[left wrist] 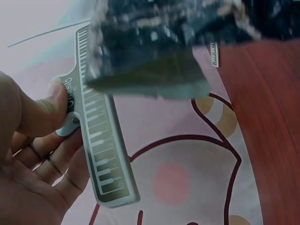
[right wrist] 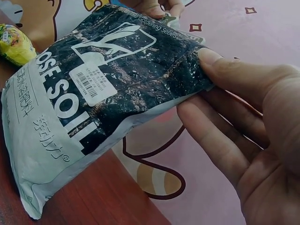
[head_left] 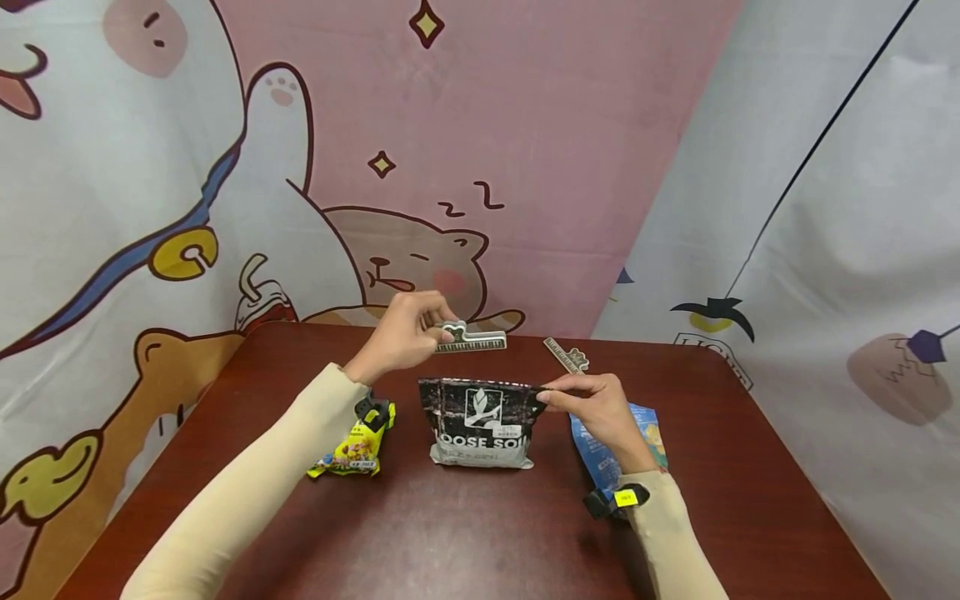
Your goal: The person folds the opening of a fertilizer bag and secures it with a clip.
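Note:
A black and white bag of loose soil (head_left: pixel 480 425) stands upright at the middle of the table. My right hand (head_left: pixel 596 404) pinches its top right corner between thumb and fingers, as the right wrist view shows closely. Above and just behind the bag's top left, my left hand (head_left: pixel 412 329) holds a bag clip (head_left: pixel 480 341) with a piano-key pattern. In the left wrist view the thumb presses the handle of the clip (left wrist: pixel 101 140), whose long bar points along the bag's top edge. The bag (left wrist: pixel 150 42) overlaps part of the clip there.
A second piano-pattern clip (head_left: pixel 567 357) lies on the table (head_left: pixel 420 533) behind my right hand. To the left sits a small yellow packet (head_left: pixel 356 450), partly behind my left wrist. A blue packet (head_left: pixel 600 450) lies under my right forearm. A cartoon-printed cloth (head_left: pixel 540 167) hangs behind the table.

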